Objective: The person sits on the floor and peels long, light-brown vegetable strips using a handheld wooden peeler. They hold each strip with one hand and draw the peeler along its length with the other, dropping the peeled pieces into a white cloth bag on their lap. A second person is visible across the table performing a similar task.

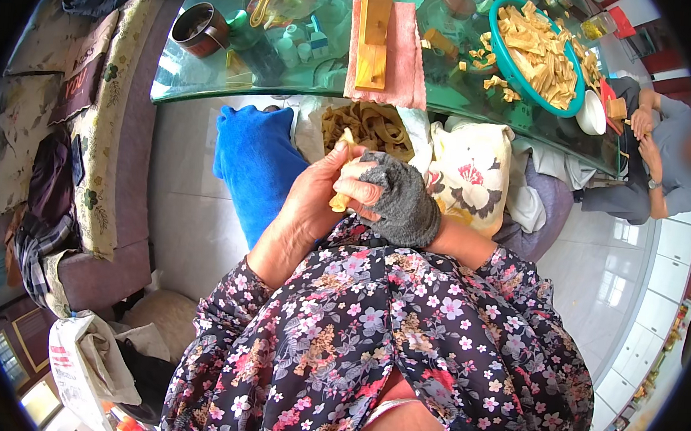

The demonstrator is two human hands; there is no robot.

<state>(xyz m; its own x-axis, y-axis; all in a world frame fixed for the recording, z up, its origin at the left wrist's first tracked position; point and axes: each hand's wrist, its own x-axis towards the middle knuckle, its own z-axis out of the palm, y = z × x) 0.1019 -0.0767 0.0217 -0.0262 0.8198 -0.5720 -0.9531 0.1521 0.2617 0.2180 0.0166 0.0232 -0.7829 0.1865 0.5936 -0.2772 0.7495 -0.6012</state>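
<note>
A folded pale-yellow strip (340, 202) is held between my two hands above my lap. The fingers of my left hand (314, 183) pinch its upper part. My right hand (398, 198), in a grey fingerless glove (406, 205), has its fingers curled around it from the other side. Just beyond my hands, an open white sack (309, 130) holds tangled brownish strips (367, 127). On the table edge straight ahead, a wooden block with an upright post (373, 55) rests on a pink towel (413, 70).
The glass table (210, 86) carries a teal basin (526, 87) of cut yellowish pieces (537, 55), a dark mug (200, 30) and small bottles (288, 49). Blue cloth (262, 161) and a floral cushion (469, 170) flank the sack. Another person (675, 142) sits at right beside a white bowl (592, 112).
</note>
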